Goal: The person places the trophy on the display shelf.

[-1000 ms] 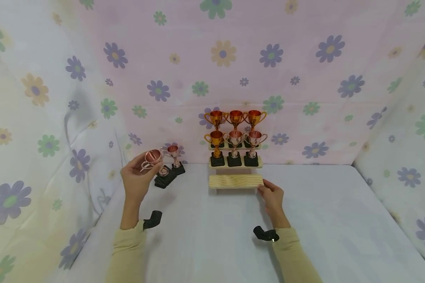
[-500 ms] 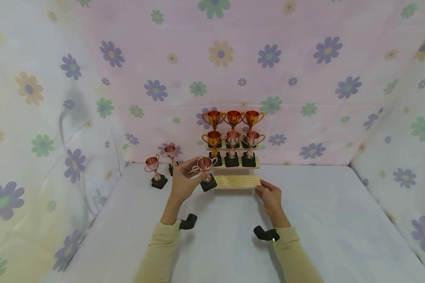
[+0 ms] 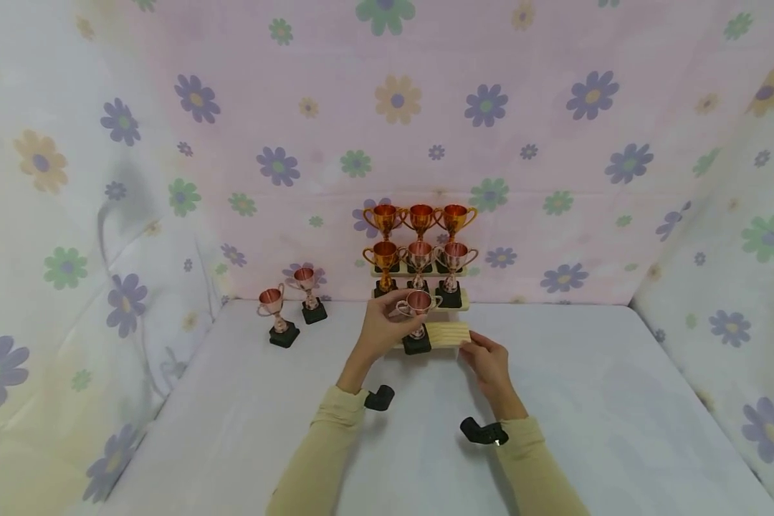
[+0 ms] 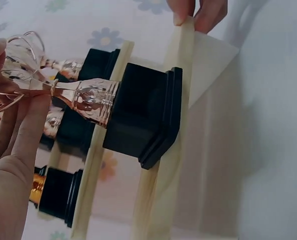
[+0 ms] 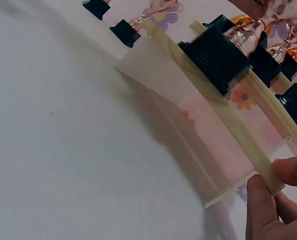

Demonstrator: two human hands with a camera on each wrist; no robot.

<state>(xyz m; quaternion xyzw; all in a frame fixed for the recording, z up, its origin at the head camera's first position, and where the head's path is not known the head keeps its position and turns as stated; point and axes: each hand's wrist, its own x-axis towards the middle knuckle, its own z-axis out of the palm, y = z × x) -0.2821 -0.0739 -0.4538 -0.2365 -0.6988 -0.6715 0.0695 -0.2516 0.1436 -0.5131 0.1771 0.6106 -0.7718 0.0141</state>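
My left hand (image 3: 387, 326) grips a small rose-gold trophy (image 3: 418, 304) by its cup. In the left wrist view its black base (image 4: 141, 112) is in front of the lowest wooden shelf board (image 4: 174, 165); whether they touch, I cannot tell. At that board's right end, my right hand (image 3: 490, 362) pinches the wood between thumb and fingers, which the right wrist view shows close up. Above, the middle step carries a gold trophy (image 3: 385, 258) at left and two rose-gold ones, including the right-hand trophy (image 3: 453, 261). My left hand partly hides this row.
Three gold trophies stand on the top step, the middle trophy (image 3: 421, 217) among them. Off to the left, two rose-gold trophies, a nearer trophy (image 3: 272, 304) and a farther trophy (image 3: 305, 283), stand on the white table (image 3: 593, 401). Flowered cloth (image 3: 542, 236) hangs behind.
My left hand has carried the rose-gold trophy rightward from the group at the left to the lowest shelf board. The right hand has stayed at the board's end.
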